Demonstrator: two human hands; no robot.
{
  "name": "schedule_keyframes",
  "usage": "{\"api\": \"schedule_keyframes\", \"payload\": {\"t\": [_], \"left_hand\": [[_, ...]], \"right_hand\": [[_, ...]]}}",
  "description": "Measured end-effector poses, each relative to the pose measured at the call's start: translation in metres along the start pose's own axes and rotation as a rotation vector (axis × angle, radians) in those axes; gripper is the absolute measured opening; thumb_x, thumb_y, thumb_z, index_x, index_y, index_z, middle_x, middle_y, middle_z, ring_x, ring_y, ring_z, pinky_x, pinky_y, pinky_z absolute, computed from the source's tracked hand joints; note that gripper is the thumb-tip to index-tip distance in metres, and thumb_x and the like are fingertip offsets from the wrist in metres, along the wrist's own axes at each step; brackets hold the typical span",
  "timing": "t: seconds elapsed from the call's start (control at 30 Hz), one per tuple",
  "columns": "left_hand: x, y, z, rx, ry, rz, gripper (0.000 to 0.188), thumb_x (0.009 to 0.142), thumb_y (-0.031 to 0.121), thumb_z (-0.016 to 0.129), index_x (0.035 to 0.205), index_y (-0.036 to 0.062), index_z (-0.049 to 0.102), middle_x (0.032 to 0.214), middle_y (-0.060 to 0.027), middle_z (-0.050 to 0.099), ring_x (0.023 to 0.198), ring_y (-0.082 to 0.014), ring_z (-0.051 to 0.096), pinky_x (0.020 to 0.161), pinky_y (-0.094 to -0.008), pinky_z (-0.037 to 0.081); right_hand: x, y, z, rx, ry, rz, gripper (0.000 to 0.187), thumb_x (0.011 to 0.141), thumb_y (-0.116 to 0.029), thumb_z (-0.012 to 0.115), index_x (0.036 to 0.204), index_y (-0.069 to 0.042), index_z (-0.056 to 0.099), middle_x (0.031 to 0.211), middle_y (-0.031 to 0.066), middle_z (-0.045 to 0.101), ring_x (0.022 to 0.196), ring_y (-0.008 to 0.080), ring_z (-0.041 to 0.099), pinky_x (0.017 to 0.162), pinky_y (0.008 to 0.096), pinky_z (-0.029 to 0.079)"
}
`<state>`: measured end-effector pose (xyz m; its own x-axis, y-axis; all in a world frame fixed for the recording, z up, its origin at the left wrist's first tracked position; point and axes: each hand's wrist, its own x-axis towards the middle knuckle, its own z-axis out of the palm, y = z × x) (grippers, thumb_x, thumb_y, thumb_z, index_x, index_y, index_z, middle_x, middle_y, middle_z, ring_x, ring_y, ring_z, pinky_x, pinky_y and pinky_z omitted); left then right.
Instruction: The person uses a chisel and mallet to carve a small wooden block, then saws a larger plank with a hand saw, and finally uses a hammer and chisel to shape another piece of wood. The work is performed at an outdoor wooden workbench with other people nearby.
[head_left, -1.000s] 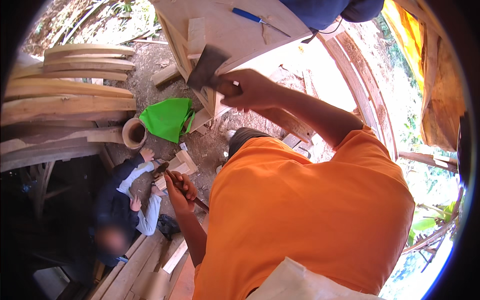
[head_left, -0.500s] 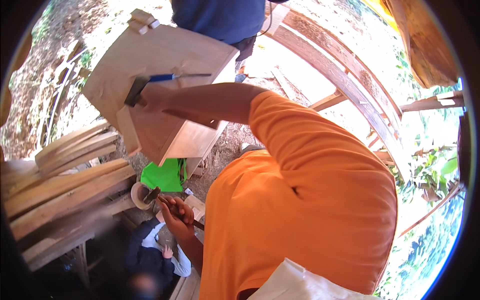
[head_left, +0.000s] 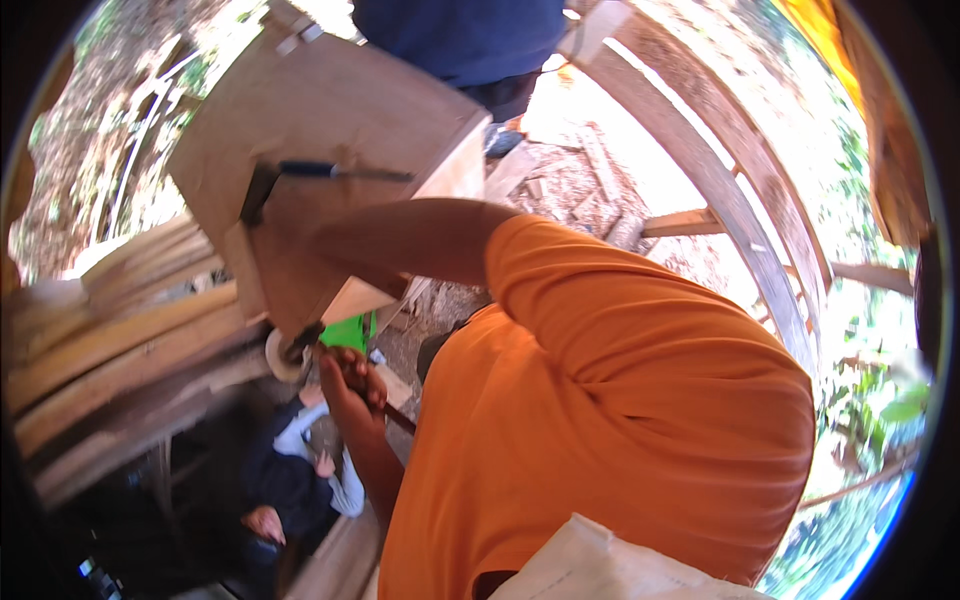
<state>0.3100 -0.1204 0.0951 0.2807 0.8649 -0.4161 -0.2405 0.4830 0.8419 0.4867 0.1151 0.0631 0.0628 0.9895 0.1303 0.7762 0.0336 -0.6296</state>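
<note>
My right forearm (head_left: 420,240) reaches left across a large wooden board (head_left: 330,90). My right hand (head_left: 325,243) is smeared by motion low over the board, so its fingers cannot be made out. Just beyond it lie a blue-handled tool (head_left: 305,169) with a thin metal shaft, like a chisel, and a dark flat piece (head_left: 258,193) against the handle end. Below the board, my left hand (head_left: 352,385) is closed round the brown handle of what looks like a hammer (head_left: 402,420). Its dark head shows beside a round pale wooden end.
Long planks (head_left: 110,350) are stacked at the left. A person in dark blue (head_left: 460,40) stands at the board's far edge. Another person (head_left: 300,475) sits at lower left. Something bright green (head_left: 350,331) shows under the board. A curved slatted timber frame (head_left: 680,130) spans the right.
My right hand has drawn back from the dark piece, which stays on the board. The whole view has shifted, and the board now covers more of the green thing. My left hand keeps its grip.
</note>
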Motion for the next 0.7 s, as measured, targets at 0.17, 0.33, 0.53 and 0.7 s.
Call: {"api": "schedule_keyframes", "payload": {"t": [0.17, 0.33, 0.53, 0.7], "left_hand": [[0.007, 0.011, 0.013, -0.053, -0.075, 0.059, 0.040, 0.102, 0.051, 0.048, 0.096, 0.0114, 0.048, 0.073, -0.0001, 0.047, 0.041, -0.0082, 0.038, 0.034, -0.0232, 0.028], [0.007, 0.031, 0.015, -0.028, -0.096, 0.106, 0.036, 0.105, 0.045, 0.043, 0.097, 0.0106, 0.049, 0.074, -0.0001, 0.047, 0.041, -0.0059, 0.035, 0.034, -0.0221, 0.027], [0.027, 0.048, 0.005, -0.024, -0.134, 0.114, 0.038, 0.106, 0.047, 0.042, 0.098, 0.0103, 0.050, 0.071, 0.0012, 0.045, 0.041, -0.0052, 0.033, 0.034, -0.0217, 0.026], [0.048, 0.074, -0.007, -0.267, -0.435, -0.139, 0.037, 0.106, 0.047, 0.040, 0.103, 0.0110, 0.049, 0.073, 0.0008, 0.042, 0.040, -0.0043, 0.029, 0.033, -0.0192, 0.024]], "right_hand": [[-0.018, -0.004, -0.035, -0.097, -0.104, -0.020, 0.024, 0.076, -0.023, 0.069, 0.086, -0.002, 0.075, 0.084, 0.0203, 0.072, 0.079, 0.0331, 0.071, 0.071, 0.0447, 0.056], [-0.020, 0.003, -0.029, -0.020, -0.099, -0.017, 0.032, 0.078, -0.030, 0.070, 0.097, -0.004, 0.073, 0.093, 0.0174, 0.072, 0.088, 0.0335, 0.070, 0.077, 0.0435, 0.055], [-0.027, 0.016, -0.010, 0.114, 0.131, -0.066, 0.046, 0.078, -0.033, 0.072, 0.115, -0.005, 0.069, 0.102, 0.0174, 0.071, 0.099, 0.0351, 0.067, 0.085, 0.0428, 0.054], [-0.033, -0.009, -0.022, 0.218, 0.083, -0.009, 0.051, 0.078, -0.033, 0.073, 0.121, -0.007, 0.068, 0.112, 0.0188, 0.069, 0.105, 0.0350, 0.066, 0.091, 0.0409, 0.052]]}}
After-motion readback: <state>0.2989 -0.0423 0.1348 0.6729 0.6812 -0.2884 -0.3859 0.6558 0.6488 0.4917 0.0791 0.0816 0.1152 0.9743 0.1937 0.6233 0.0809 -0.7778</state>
